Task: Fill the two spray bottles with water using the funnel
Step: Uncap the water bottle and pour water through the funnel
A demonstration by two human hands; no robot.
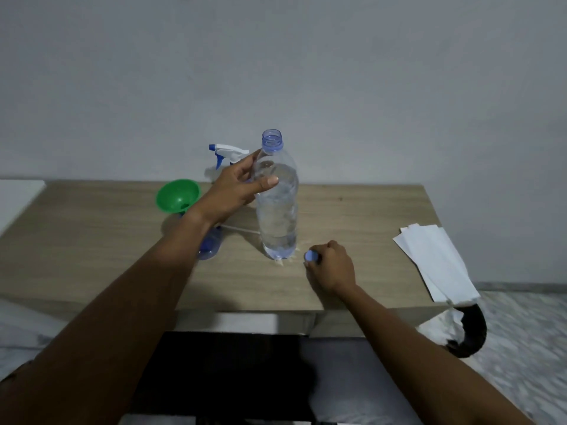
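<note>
A clear water bottle (277,207) stands uncapped in the middle of the wooden table (352,210), mostly full. My left hand (236,185) grips its upper part, thumb across the front. My right hand (333,266) rests on the table just right of the bottle's base and pinches the blue cap (311,256). A green funnel (178,196) sits in the neck of a blue-tinted spray bottle (211,245), mostly hidden by my left forearm. A second spray bottle with a white and blue trigger head (228,153) stands behind my left hand.
A white dip tube (242,230) lies on the table left of the water bottle. Folded white paper towels (435,259) overhang the right front corner. A wall rises right behind the table. A dark curved object (472,335) is below the right edge.
</note>
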